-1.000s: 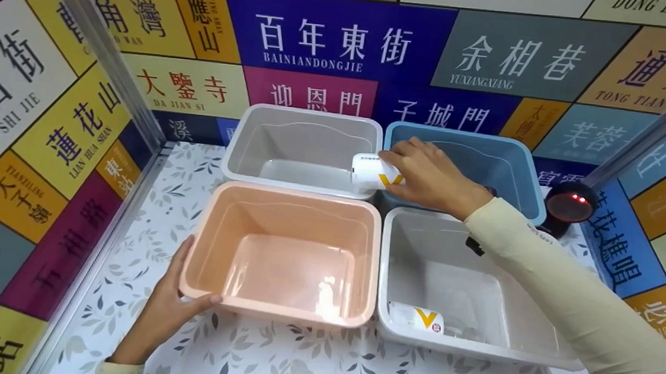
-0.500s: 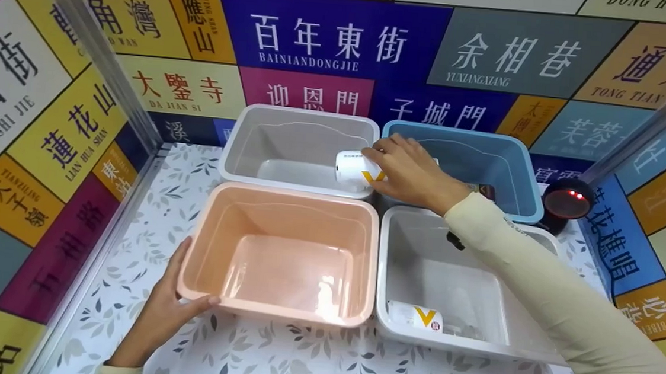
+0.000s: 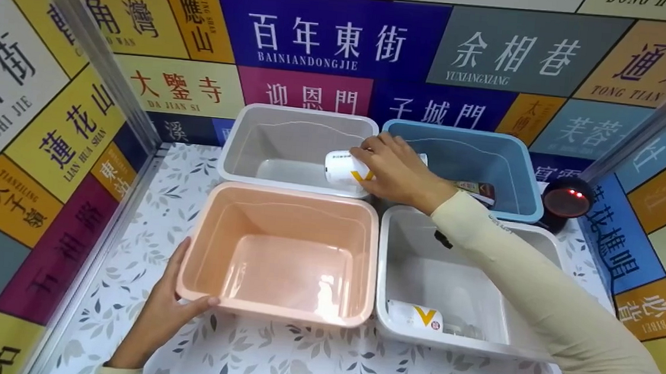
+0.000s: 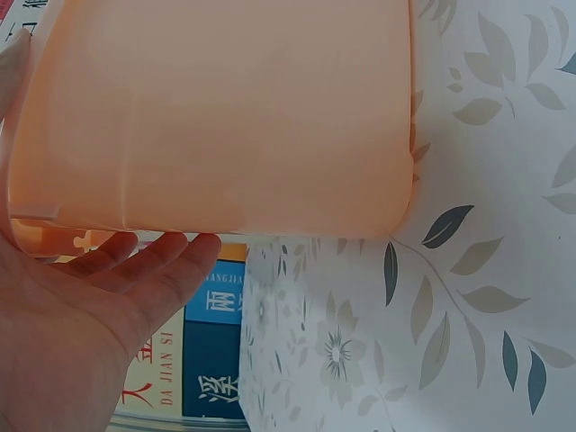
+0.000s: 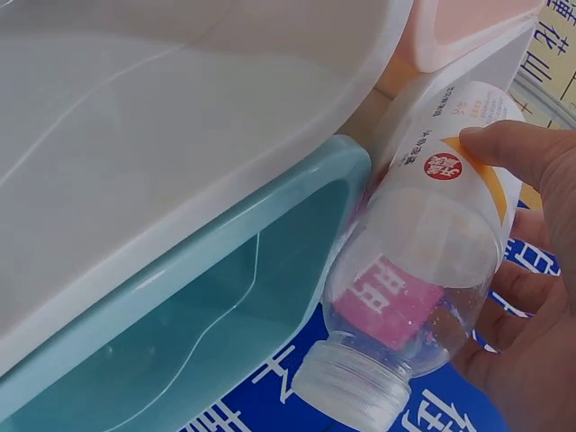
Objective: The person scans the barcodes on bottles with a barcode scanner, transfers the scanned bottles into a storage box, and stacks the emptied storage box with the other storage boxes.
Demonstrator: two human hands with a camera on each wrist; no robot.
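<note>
The right hand has its thumb and fingers wrapped round a white-labelled bottle, base over the back grey bin, cap toward the blue bin. The left hand rests its extended fingers along the peach bin, thumb on its front rim. The step seems a sideways carry; lowering into the grey bin would call for clearing the rims first. A similar bottle lies in the front grey bin, nearer the person.
</note>
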